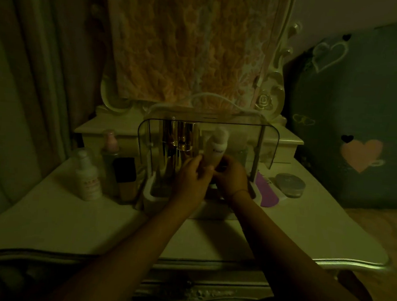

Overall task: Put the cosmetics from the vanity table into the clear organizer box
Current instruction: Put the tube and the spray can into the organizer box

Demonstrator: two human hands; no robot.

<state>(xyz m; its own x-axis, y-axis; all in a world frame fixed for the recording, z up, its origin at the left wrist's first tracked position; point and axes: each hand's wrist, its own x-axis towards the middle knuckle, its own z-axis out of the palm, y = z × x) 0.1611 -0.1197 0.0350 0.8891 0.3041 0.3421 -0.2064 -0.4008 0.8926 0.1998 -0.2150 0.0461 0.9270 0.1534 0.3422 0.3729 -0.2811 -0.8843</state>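
The clear organizer box (pixel 146 136) stands at the back middle of the vanity table (pixel 305 231), its curved lid raised. Several gold bottles (pixel 181 139) stand inside on the left. Both hands reach into the box's open front. My left hand (pixel 191 176) and my right hand (pixel 232 177) together hold a beige tube with a white cap (pixel 215 149), upright just inside the box. Left of the box stand a white bottle (pixel 87 176), a pink-capped bottle (pixel 110 147) and a dark-capped foundation bottle (pixel 125 177). A round compact (pixel 289 184) and a purple item (pixel 267 192) lie to the right.
A mirror covered with patterned cloth (pixel 190 41) rises behind the box. Curtains (pixel 32 63) hang at the left. A dark heart-printed cushion or bedding (pixel 363 116) sits at the right. The table's front edge (pixel 327 261) runs close to my arms.
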